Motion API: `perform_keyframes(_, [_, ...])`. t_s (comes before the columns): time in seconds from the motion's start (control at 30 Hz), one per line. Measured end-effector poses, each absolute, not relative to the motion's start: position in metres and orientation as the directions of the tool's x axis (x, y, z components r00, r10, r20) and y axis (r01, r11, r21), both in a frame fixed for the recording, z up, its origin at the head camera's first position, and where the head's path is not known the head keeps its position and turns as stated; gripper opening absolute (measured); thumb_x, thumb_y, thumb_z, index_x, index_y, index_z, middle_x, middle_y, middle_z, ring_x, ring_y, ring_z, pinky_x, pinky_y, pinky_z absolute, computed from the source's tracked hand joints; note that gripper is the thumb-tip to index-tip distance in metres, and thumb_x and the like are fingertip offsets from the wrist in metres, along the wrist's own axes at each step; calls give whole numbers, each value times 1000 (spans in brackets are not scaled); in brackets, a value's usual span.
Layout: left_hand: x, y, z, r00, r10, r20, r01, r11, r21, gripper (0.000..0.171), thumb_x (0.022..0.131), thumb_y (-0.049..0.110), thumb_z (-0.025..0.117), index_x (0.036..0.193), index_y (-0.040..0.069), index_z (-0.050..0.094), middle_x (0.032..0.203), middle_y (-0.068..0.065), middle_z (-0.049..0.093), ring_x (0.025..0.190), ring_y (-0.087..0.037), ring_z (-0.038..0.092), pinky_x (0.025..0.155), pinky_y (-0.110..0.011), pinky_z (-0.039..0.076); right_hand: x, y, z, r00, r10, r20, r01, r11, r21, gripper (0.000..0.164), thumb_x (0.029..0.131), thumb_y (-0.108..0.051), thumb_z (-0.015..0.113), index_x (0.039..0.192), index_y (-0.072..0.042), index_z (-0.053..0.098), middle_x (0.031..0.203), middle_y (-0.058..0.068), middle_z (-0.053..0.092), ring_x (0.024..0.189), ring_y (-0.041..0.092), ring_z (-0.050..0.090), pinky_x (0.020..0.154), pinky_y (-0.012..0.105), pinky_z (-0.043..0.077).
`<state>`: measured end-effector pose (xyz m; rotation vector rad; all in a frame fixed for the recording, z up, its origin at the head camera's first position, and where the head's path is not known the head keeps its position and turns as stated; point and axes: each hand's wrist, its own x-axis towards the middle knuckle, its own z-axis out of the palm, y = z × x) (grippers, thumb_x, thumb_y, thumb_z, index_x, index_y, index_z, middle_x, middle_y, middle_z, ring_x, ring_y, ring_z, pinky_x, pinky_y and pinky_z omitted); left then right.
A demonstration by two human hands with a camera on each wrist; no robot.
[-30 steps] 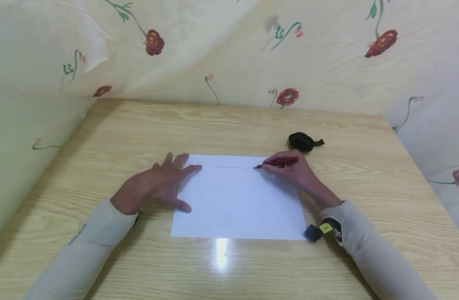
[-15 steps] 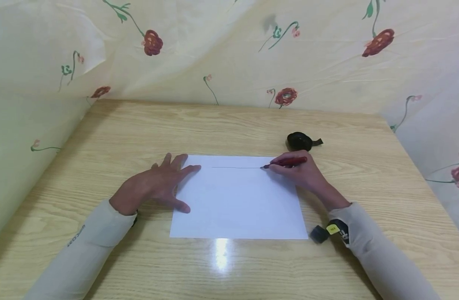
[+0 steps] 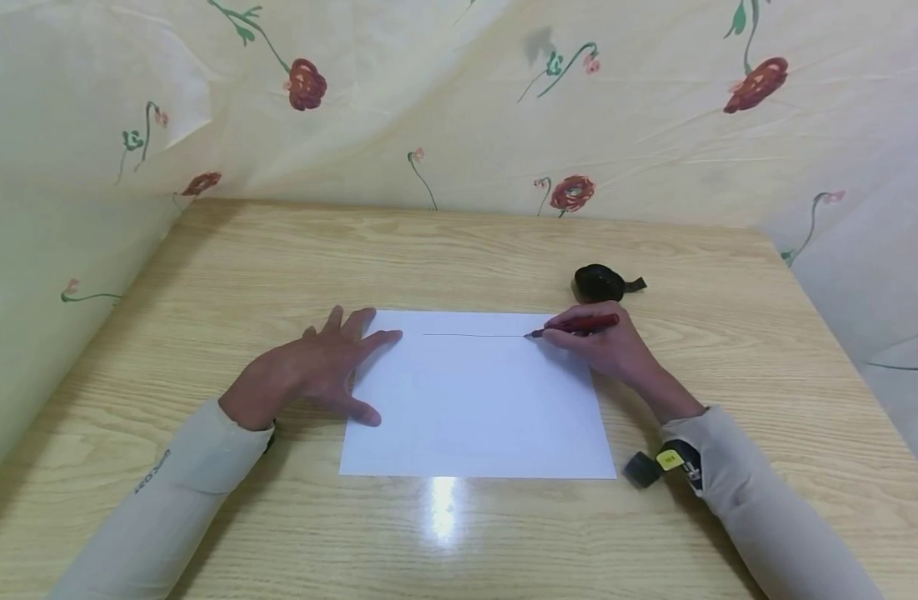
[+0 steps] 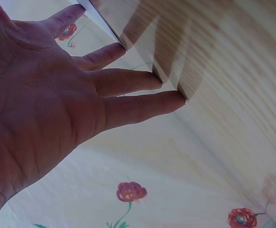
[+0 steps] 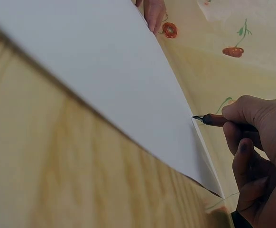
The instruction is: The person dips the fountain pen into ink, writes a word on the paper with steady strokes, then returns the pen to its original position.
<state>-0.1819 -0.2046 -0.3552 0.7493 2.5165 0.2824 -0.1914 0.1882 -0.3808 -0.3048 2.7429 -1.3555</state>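
Note:
A white sheet of paper (image 3: 474,408) lies flat on the wooden table, with one thin, straight dark line (image 3: 474,336) near its far edge. My right hand (image 3: 605,342) pinches a dark red fountain pen (image 3: 590,323) between thumb and fingers. The pen's nib (image 5: 198,117) meets the paper at the line's right end. My left hand (image 3: 316,367) is spread over the sheet's left edge, some fingertips on the paper and others on the wood. In the left wrist view its fingers (image 4: 133,108) are straight and apart.
Just beyond my right hand sits a black object with a short tab (image 3: 601,283), its kind unclear. A dark block with a yellow label (image 3: 669,458) is at my right wrist. Floral cloth (image 3: 459,108) hangs behind the wooden table (image 3: 399,250).
My right hand has slid a little to the right with the pen, and the drawn line has grown longer that way. The left hand has stayed in place on the paper.

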Motion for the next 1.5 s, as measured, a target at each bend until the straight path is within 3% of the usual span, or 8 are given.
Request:
perform_keyframes(0.37, [-183, -205, -352, -722, 558, -409, 448, 828, 338, 114, 71, 58, 84, 160, 22, 22, 163, -23, 2, 144, -58, -2, 106, -77, 14, -192, 188, -377, -975, -219, 32, -156, 574, -804, 19, 86, -17, 80, 102, -5, 79, 95, 10, 75, 78, 18, 61, 64, 25, 49])
perform_keyframes(0.67, [-183, -205, -349, -718, 564, -408, 452, 824, 342, 114, 71, 58, 84, 160, 21, 22, 163, -24, 3, 144, -59, -2, 105, -77, 14, -195, 185, -368, -978, -191, 80, -170, 522, -836, 21, 90, -21, 77, 104, -6, 77, 94, 0, 74, 77, 17, 59, 62, 24, 46])
perform_keyframes(1.1, [-185, -204, -351, -722, 557, -410, 443, 828, 344, 114, 71, 58, 84, 160, 21, 22, 163, -24, 3, 143, -59, -2, 106, -77, 13, -199, 144, -360, -951, -180, 253, -309, 455, -835, 13, 88, -13, 77, 97, -3, 78, 89, 11, 75, 67, 10, 60, 55, 20, 46])
perform_keyframes(1.27, [-184, -203, -349, -729, 547, -412, 438, 835, 333, 114, 71, 56, 85, 160, 22, 22, 163, -23, 3, 144, -58, -2, 106, -76, 13, -205, 126, -359, -955, -176, 237, -292, 447, -846, 12, 89, -17, 77, 94, -6, 79, 86, 8, 74, 66, 14, 59, 56, 20, 46])
perform_keyframes(1.5, [-185, -202, -350, -723, 552, -415, 441, 831, 339, 115, 70, 58, 84, 160, 22, 22, 163, -24, 2, 144, -59, -3, 106, -77, 13, -212, 104, -358, -972, -173, 159, -229, 535, -813, 10, 89, -19, 75, 93, -10, 79, 86, 2, 73, 70, 19, 61, 57, 24, 47])
